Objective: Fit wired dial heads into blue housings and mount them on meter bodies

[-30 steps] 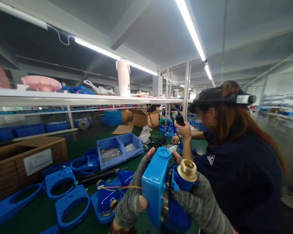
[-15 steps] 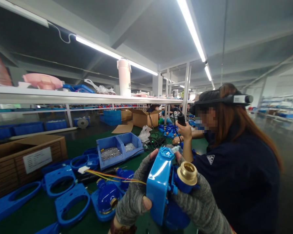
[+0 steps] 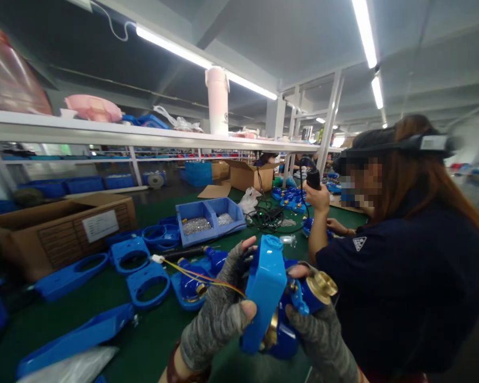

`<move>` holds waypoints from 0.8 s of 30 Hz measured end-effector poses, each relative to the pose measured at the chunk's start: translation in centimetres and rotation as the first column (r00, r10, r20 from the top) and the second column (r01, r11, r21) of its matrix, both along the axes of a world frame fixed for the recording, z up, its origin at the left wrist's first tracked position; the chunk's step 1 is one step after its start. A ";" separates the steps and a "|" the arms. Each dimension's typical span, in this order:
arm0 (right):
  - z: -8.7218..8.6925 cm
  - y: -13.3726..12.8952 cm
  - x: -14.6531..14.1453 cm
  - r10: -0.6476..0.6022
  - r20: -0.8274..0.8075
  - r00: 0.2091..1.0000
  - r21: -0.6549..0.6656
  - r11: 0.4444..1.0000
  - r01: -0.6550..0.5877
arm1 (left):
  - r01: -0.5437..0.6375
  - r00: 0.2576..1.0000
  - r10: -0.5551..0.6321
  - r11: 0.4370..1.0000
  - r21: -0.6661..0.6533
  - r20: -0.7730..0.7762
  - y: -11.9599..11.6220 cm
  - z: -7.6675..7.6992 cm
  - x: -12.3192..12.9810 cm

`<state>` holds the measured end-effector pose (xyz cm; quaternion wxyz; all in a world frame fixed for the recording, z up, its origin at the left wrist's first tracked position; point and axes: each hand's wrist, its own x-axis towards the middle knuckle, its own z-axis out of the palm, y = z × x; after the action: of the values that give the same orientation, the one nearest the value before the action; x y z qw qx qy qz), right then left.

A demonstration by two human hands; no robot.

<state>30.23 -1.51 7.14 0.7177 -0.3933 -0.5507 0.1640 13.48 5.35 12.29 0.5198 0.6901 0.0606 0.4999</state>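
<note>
I hold a blue water meter (image 3: 265, 292) up off the counter (image 3: 155, 340) in both gloved hands, its flat blue housing tilted toward me and its brass coupling (image 3: 323, 284) pointing right. My left hand (image 3: 217, 308) wraps the housing's near side, with my fingers (image 3: 248, 246) closed over its top edge, and my right hand (image 3: 321, 338) grips the meter's far side, so both hands are closed on it. Thin yellow and red wires (image 3: 197, 272) run from the meter toward a white plug (image 3: 157, 259), crossing above a second blue meter (image 3: 189, 290) lying on the green counter. Just left of my hands sit blue plastic frames (image 3: 147, 284), and beyond them a two-compartment blue bin (image 3: 191, 226) holds small metal parts. A cardboard box (image 3: 59, 236) stands further left, and a black cable tangle (image 3: 271, 218) lies past the bin. A co-worker (image 3: 399, 271) in a dark top fills the right side, blocking my view there, with one hand raised around a black corded tool (image 3: 313, 178) and the other hand (image 3: 337, 227) near more blue meters (image 3: 291, 201). Above it all runs a white shelf (image 3: 104, 127) carrying a tall white bottle (image 3: 217, 101).
</note>
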 end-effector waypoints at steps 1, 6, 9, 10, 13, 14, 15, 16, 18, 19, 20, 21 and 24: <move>-1.8 0.3 -0.5 -0.048 0.041 0.998 -0.032 0.998 0.049 | -0.043 0.998 0.043 0.999 0.006 -0.044 -0.3 -0.5 -1.1; -9.4 -0.2 -5.8 0.017 0.091 0.996 -0.196 0.981 0.001 | -0.261 0.921 0.258 0.965 0.030 -0.292 -2.9 -4.4 -7.2; -10.7 -1.6 -8.5 0.223 -0.122 0.967 -0.311 0.917 -0.251 | -0.362 0.860 0.314 0.931 -0.048 -0.403 -5.1 -6.9 -9.3; -10.8 -2.0 -8.7 0.277 -0.201 0.940 -0.321 0.888 -0.330 | -0.385 0.852 0.327 0.920 -0.067 -0.409 -5.7 -7.5 -9.5; -10.7 -3.1 -7.4 0.412 -0.365 0.835 -0.287 0.803 -0.522 | -0.411 0.847 0.348 0.908 -0.079 -0.402 -6.9 -8.5 -9.1; -10.7 -3.4 -6.5 0.454 -0.401 0.796 -0.279 0.767 -0.578 | -0.412 0.839 0.357 0.909 -0.052 -0.410 -7.0 -8.6 -8.8; -10.7 -3.8 -5.5 0.485 -0.424 0.765 -0.279 0.734 -0.620 | -0.411 0.829 0.368 0.911 -0.013 -0.420 -7.0 -8.6 -8.5; -10.6 -4.2 -4.4 0.500 -0.425 0.755 -0.289 0.715 -0.636 | -0.408 0.819 0.379 0.913 0.029 -0.431 -6.9 -8.6 -8.3; -10.0 -4.7 -2.6 0.467 -0.316 0.826 -0.320 0.767 -0.556 | -0.401 0.808 0.393 0.913 0.079 -0.438 -6.6 -8.6 -8.0; -9.5 -4.7 -1.9 0.432 -0.202 0.879 -0.321 0.819 -0.476 | -0.398 0.809 0.389 0.914 0.077 -0.440 -6.5 -8.6 -8.0; -8.8 -4.6 -1.4 0.398 -0.067 0.915 -0.313 0.862 -0.398 | -0.394 0.811 0.381 0.917 0.066 -0.443 -6.4 -8.5 -8.1; -8.0 -4.3 -1.0 0.372 0.067 0.926 -0.292 0.894 -0.338 | -0.390 0.814 0.371 0.919 0.053 -0.447 -6.3 -8.5 -8.2; -5.6 -2.7 -0.6 0.452 0.347 0.822 -0.305 0.883 -0.357 | -0.384 0.795 0.388 0.917 0.109 -0.466 -6.2 -8.3 -8.3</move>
<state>29.68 -4.21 1.52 0.4854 -0.3711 -0.7370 0.2891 5.15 -0.88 3.97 0.3725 0.7672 0.3241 0.4094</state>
